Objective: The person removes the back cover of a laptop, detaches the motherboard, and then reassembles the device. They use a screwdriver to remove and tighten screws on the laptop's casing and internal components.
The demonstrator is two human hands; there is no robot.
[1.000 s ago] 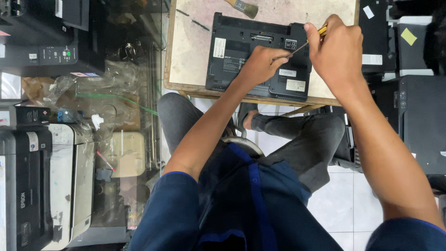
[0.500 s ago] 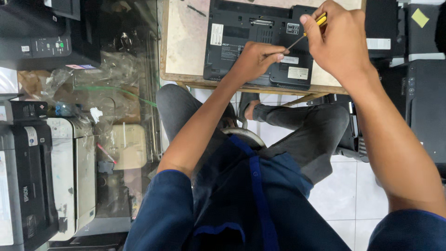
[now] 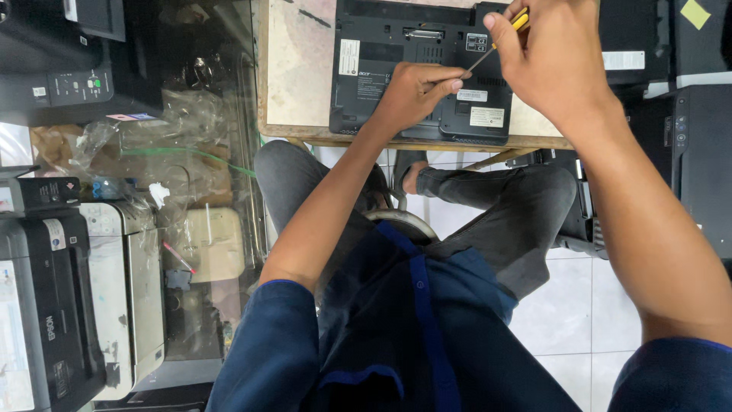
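**Screwdriver on upturned laptop, both hands at work**

R hand (image 3: 557, 65): fingers (image 3: 499, 34) curled tight round the yellow handle of a screwdriver (image 3: 496, 44), grip closed on it. Thin metal shaft slants down-left from the handle to the laptop's underside.

L hand (image 3: 415, 91): fingers (image 3: 446, 76) pressed together, tips right at the shaft near its point; looks like they touch/steady it, but can't tell if they actually pinch it. Heel of hand rests on the laptop.

Laptop (image 3: 381, 69): black, small, lying bottom-up on the desk (image 3: 297, 69), near the desk's front edge, approx. centre-top of view. White stickers on its base; vent slots and a connector strip near the top edge. Screwdriver tip meets it in the upper-right part of the base.

Desk: pale, worn top w/ dark scuff marks, wooden rim. Person sits at it, blue shirt, grey trousers, legs under the desk, white tiled floor (image 3: 587, 305) below.

Person's left: black printer (image 3: 46, 69) at top, crumpled clear plastic wrap (image 3: 152, 137) beside it, white printer (image 3: 122, 290) and another black printer (image 3: 38, 320) lower down. A cream box (image 3: 213, 244) lies under the plastic.

Person's right: black machines (image 3: 698, 152) stacked close by; yellow sticky note (image 3: 695, 13) on the top one.
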